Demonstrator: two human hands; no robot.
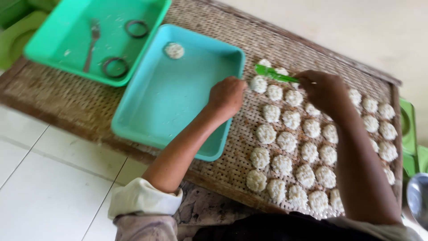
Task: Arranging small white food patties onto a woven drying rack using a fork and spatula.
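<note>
My right hand [324,91] grips a green plastic spatula [273,73] whose blade points left over the top of the rows of white rice cakes [287,142]. These lie on a woven bamboo tray [232,167]. My left hand [227,97] is curled at the right rim of a light blue plastic tray [169,98], close to the leftmost cakes; whether it holds anything I cannot tell. One lone rice cake [174,50] sits in the far corner of the blue tray.
A green plastic tray [71,40] at the far left holds a fork [92,42] and two metal rings [136,28]. White floor tiles [49,178] lie at the near left. A green object [409,134] and a metal bowl's edge [418,196] are at the right.
</note>
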